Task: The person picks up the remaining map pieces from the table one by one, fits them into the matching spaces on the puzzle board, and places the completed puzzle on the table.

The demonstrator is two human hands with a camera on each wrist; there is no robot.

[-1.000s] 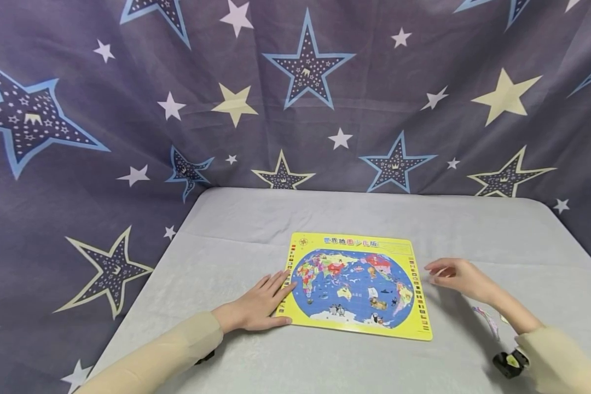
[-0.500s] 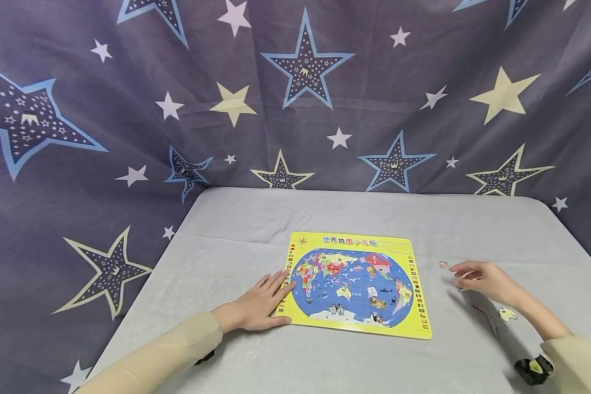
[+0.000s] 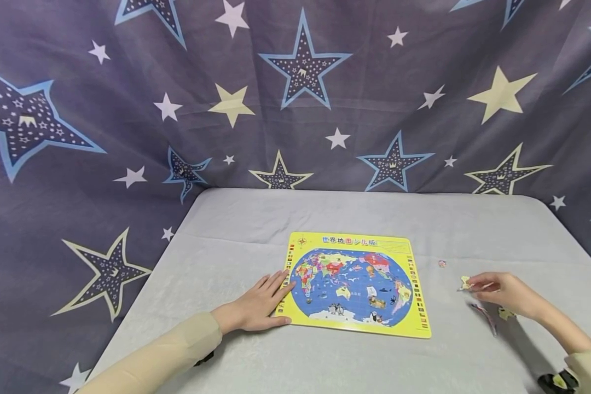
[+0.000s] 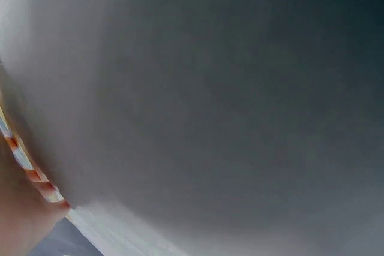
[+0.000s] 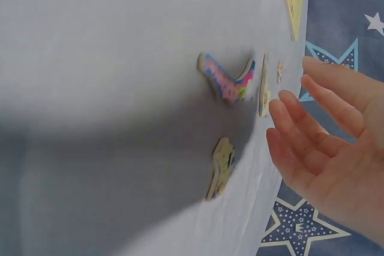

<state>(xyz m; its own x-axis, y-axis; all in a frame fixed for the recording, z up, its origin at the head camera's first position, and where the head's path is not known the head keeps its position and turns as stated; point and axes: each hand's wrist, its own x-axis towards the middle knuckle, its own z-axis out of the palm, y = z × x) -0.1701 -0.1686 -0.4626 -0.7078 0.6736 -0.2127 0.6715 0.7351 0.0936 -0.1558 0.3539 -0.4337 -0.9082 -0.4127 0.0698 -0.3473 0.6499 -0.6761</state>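
A yellow-bordered world map puzzle board (image 3: 357,336) lies on the grey-covered table. My left hand (image 3: 256,303) rests on its left edge with straight fingers; part of that hand shows in the left wrist view by the board's edge. Over to the right, my right hand (image 3: 507,293) hovers low, its fingertips near a pale yellow puzzle piece (image 3: 465,283). In the right wrist view its fingers are loosely bent, and no piece shows between them. Nearby lie a pink-and-purple forked piece (image 5: 228,85), another yellow piece (image 5: 222,166) and a tiny piece (image 3: 442,264).
Grey cloth covers the table (image 3: 236,230). Behind and to the left hangs a dark curtain (image 3: 295,126) with a star pattern. Black bands (image 3: 558,380) sit at the wrists.
My right hand has moved right, away from the board's edge, uncovering the tiny piece and then the pale yellow piece. My left hand has stayed on the board.
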